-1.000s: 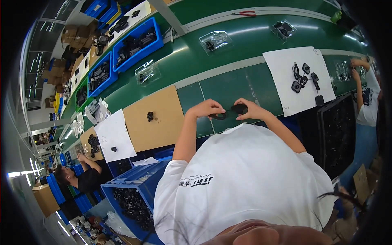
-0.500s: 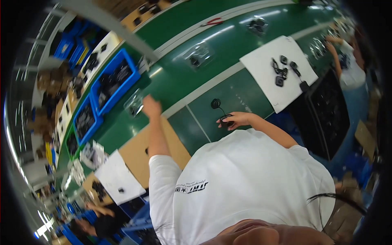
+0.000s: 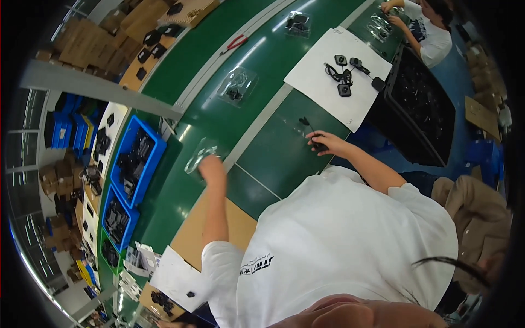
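Observation:
My left hand reaches over the green work surface, its fingers closed at the near edge of a clear plastic package with a crinkled, shiny look. The fingertips are partly hidden there. Over the dark green panel to the right, my right hand grips a bundled black cable. A thin black end of it sticks out beyond the fingers. Some of the bundle is covered by the hand.
A white sheet at right bears black devices and cables. Clear packages and red-handled pliers lie farther back. Blue bins of black parts stand left; a black crate and another person are right.
The whole view has turned and shifted. My left hand now overlaps the clear package, which sits farther from the blue bins. The cable's loose coil has drawn in close to my right hand.

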`<state>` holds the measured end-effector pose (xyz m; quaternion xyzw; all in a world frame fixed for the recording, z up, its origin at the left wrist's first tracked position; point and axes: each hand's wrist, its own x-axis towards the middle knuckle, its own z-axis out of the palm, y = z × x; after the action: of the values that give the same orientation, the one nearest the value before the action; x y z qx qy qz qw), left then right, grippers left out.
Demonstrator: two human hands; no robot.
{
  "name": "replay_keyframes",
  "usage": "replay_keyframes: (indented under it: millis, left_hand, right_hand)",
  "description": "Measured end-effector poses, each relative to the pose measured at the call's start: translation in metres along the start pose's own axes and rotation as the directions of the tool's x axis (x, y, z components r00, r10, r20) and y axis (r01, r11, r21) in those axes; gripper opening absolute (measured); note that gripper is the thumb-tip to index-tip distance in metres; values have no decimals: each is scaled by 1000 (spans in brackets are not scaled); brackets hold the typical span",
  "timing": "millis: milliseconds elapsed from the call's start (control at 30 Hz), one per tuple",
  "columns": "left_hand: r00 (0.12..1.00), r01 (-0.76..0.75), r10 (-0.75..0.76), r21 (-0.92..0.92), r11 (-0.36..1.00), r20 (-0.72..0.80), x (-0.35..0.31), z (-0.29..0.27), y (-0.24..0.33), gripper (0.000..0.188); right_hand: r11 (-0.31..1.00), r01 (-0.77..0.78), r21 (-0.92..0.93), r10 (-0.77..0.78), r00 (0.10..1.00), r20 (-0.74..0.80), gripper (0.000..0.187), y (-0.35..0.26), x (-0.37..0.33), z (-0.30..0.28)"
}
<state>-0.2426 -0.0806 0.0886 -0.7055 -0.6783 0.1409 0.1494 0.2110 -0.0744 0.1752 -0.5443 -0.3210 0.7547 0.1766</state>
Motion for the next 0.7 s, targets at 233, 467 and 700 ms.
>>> replay_keyframes:
  millis: [233, 467, 700]
  left_hand:
    - [993, -116, 107, -219, 969, -52, -65, -85, 184, 25]
    - [1000, -3, -14, -808, 590, -13, -73, -109, 172, 40]
    - [921, 321, -90, -871, -372, 378, -77, -135, 133, 43]
  right_hand:
    - [982, 153, -109, -147, 987, 63, 43, -41, -2, 5]
    - [812, 260, -522, -107, 947, 304, 51, -62, -4, 29]
    - [375, 583, -720, -258, 812, 523, 61, -49, -11, 62]
